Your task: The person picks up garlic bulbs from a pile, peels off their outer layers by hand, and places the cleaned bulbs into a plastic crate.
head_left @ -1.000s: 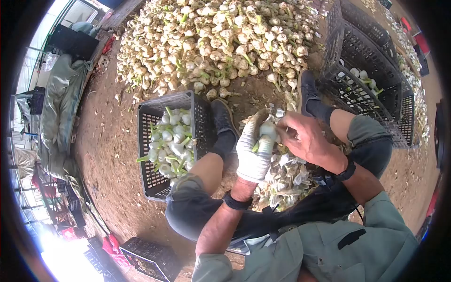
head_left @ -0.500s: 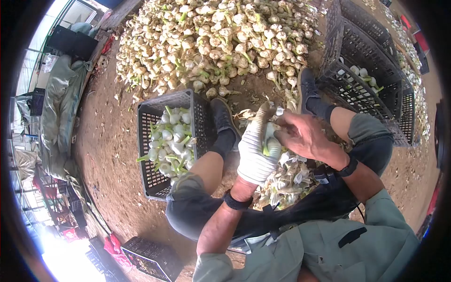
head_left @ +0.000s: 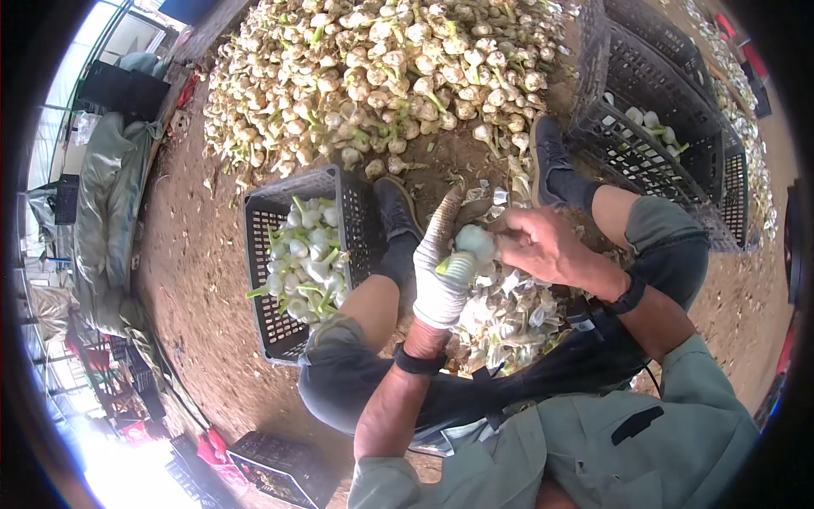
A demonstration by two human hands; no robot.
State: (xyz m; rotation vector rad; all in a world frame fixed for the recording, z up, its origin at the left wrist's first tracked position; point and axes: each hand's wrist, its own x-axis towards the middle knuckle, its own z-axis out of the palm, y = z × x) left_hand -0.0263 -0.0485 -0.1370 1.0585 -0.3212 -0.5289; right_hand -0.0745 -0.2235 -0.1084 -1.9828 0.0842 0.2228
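Observation:
In a white knitted glove with dirty fingertips, my left hand (head_left: 441,276) is closed around a garlic bulb (head_left: 476,243), its smooth pale side facing up. A piece of green stem shows by the gloved palm. My bare right hand (head_left: 551,248) is at the bulb's right side, fingers curled together; what they pinch is hidden. Beneath both hands lies a heap of papery garlic skins (head_left: 509,327) between my legs. Left of my knee stands a black crate (head_left: 356,225) holding clean white garlic bulbs (head_left: 309,254) with green stems.
A large pile of unpeeled garlic (head_left: 381,81) covers the ground ahead. At the right, black crates (head_left: 649,81) stand close together, one with a few white bulbs (head_left: 653,123). Another dark crate (head_left: 280,467) sits at the lower left, and a grey-green tarp bundle (head_left: 110,212) lies farther left.
My left hand has moved slightly left and its fingers have loosened, so more of the bulb's pale surface shows. My right hand has stayed close by, a small gap opening between the hands.

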